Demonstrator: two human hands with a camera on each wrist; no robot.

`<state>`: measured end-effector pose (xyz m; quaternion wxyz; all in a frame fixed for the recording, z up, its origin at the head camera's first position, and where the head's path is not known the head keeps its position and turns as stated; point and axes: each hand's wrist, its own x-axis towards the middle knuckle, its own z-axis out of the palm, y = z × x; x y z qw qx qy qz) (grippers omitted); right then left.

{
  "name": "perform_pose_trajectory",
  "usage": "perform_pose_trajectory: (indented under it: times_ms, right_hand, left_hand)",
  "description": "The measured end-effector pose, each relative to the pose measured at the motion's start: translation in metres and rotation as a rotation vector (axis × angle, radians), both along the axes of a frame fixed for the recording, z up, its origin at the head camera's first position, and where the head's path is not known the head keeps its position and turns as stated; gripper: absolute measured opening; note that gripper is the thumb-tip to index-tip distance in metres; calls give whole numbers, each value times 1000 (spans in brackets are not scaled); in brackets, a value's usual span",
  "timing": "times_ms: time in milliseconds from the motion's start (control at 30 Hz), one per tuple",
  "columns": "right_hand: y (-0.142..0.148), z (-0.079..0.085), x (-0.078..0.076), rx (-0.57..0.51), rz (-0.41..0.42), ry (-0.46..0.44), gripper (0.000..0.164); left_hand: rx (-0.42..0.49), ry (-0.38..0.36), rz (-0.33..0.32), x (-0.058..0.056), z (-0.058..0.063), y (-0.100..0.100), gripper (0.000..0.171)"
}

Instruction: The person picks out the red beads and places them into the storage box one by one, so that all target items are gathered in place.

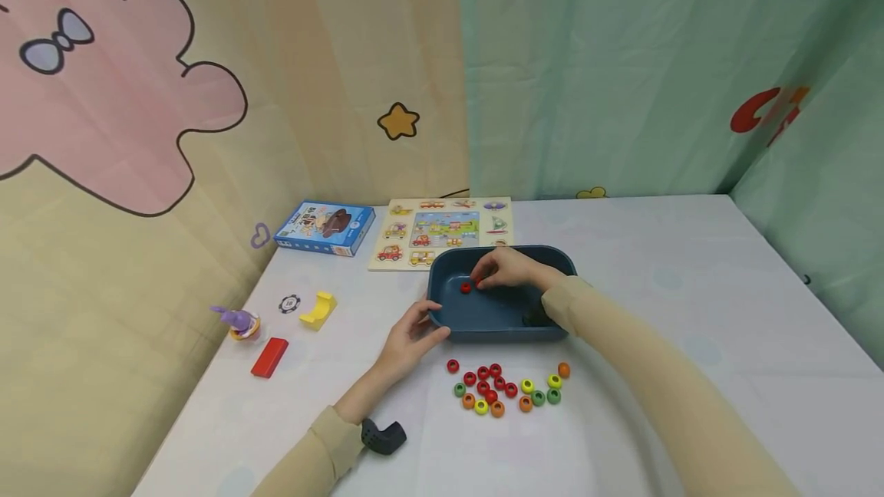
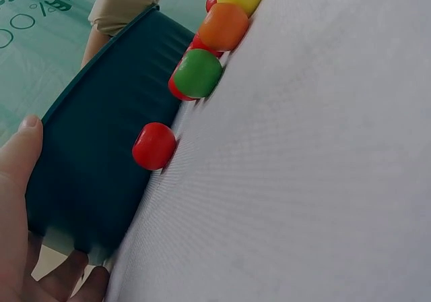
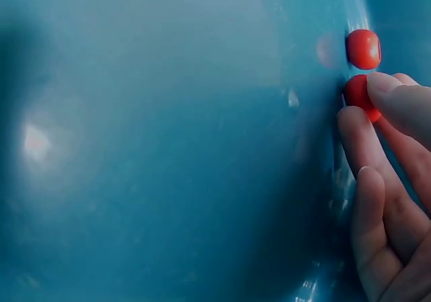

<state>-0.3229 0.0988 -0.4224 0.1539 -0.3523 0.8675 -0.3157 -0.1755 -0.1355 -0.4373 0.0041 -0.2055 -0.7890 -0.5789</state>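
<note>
A person's two bare hands work at a dark blue tray point(image 1: 497, 334) on a white surface point(image 1: 691, 290). The right grip point(image 1: 507, 267) is inside the tray, nearly closed: thumb and fingertip pinch a small red bead point(image 3: 359, 94) near the tray's left end. Whether that bead touches the tray floor cannot be told. A second red bead point(image 3: 364, 49) sits just beside it in the tray, untouched by the fingers.

The left grip point(image 1: 407, 340) spans the tray's near left corner, fairly wide, with the thumb at the near rim and the fingers around the side, holding the tray. In front of the tray, loose beads point(image 1: 470, 379) in red, orange, yellow and green are scattered on the surface.

Behind and to the left, a blue box point(image 1: 311, 225) carries a printed picture and lettering too small to read. Next to it, partly behind the tray, a puzzle board point(image 1: 380, 251) shows vehicles around a central scene. Marks at the centre of a black-and-white disc point(image 1: 289, 304) are too small to read for certain. In the left wrist view, the green curtain point(image 2: 40, 66) bears dark characters, tilted and unreadable, beside a percent-like sign.
</note>
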Motion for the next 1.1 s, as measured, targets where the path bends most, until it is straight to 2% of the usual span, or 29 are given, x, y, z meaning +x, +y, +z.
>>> perform_pose_trajectory:
  times_ms: [167, 433, 533, 633, 767, 833, 900, 1000, 1100]
  right_hand:
    - [0, 0, 0, -25, 30, -34, 21]
    - [2, 3, 0, -28, 31, -63, 24]
    - [4, 12, 3, -50, 26, -111, 31]
    - [9, 35, 13, -80, 16, -143, 37]
    - [23, 70, 43, -153, 39, -137, 38]
    - [31, 76, 65, -225, 97, -144, 37]
    - [37, 74, 89, -283, 145, -156, 33]
    - [42, 57, 123, -346, 206, -155, 28]
    - [42, 37, 149, -370, 193, -109, 25]
  left_hand:
    - [3, 8, -4, 0, 0, 0, 41]
    - [-11, 4, -1, -2, 0, 0, 43]
    - [-18, 0, 3, -1, -1, -1, 43]
    - [-15, 4, 8, -1, -1, -1, 42]
    - [-5, 17, 9, -1, 0, 0, 40]
    - [-7, 18, 14, -1, 0, 0, 40]
    - [-12, 16, 18, -1, 0, 0, 40]
    - [-18, 10, 21, -1, -1, -1, 42]
    - [-18, 6, 16, -1, -1, -1, 44]
